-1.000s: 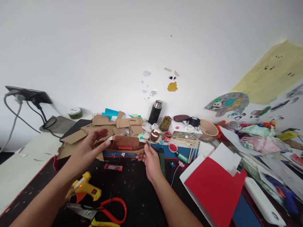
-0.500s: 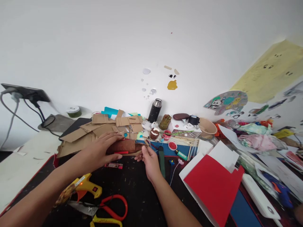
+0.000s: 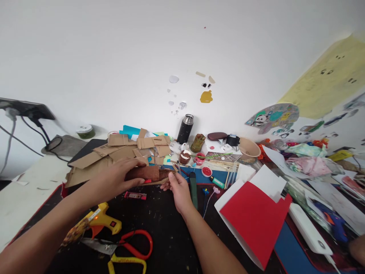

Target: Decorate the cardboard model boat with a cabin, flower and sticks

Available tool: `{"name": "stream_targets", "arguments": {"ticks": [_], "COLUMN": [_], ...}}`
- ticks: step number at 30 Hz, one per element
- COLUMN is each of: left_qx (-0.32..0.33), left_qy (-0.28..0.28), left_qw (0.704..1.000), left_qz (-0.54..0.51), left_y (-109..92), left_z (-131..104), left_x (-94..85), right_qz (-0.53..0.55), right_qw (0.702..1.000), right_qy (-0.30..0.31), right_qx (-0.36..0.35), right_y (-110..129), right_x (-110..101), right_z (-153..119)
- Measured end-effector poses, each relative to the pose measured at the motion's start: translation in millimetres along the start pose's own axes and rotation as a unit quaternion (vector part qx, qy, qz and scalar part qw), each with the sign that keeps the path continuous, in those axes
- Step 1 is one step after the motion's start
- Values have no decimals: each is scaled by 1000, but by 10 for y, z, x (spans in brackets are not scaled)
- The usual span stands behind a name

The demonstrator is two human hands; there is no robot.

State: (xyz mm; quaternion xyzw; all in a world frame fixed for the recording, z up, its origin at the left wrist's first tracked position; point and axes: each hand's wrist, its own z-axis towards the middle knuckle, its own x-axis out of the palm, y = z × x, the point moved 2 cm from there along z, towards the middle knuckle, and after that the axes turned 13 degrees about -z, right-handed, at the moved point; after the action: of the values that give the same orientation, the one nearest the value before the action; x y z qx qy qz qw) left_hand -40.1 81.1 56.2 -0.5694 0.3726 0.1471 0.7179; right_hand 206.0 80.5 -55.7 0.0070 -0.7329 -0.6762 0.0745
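Observation:
A brown-painted cardboard piece (image 3: 150, 173), long and box-like, lies sideways between my hands. My left hand (image 3: 129, 173) is closed over its left part, fingers across the top and thumb along the near side. A small red strip (image 3: 148, 181) shows by that thumb. At the other end my right hand (image 3: 178, 188) pinches the piece's edge between thumb and fingers. Just below sits a small pink-labelled tube or packet (image 3: 135, 195). Nearer to me are a yellow glue gun (image 3: 105, 219) and scissors (image 3: 137, 243) with red and yellow handles.
Torn cardboard (image 3: 97, 160) is heaped behind my left hand. Farther back stand a black flask (image 3: 185, 129) and a brown jar (image 3: 185, 156). A green cutter (image 3: 193, 190) lies by my right hand, red card (image 3: 253, 220) to the right. Another person's hand (image 3: 357, 249) shows at the right edge.
The view has shifted slightly. My left thumb has moved onto the brown piece's near side, covering more of the red strip. My right hand keeps its pinch at the right end.

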Motion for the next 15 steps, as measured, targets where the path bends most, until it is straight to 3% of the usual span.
{"name": "stream_targets", "arguments": {"ticks": [8,15], "left_qx": [34,54], "left_qy": [-39,-43], "left_qw": [998,997], "left_qz": [24,41], "left_y": [149,120], "left_z": [16,4], "left_x": [39,40], "right_qz": [7,8], "right_qw": [1000,1000], "right_qy": [-7,-7], "right_qx": [9,7], "right_y": [-3,5], "right_x": [3,-3], "right_z": [0,4]}}
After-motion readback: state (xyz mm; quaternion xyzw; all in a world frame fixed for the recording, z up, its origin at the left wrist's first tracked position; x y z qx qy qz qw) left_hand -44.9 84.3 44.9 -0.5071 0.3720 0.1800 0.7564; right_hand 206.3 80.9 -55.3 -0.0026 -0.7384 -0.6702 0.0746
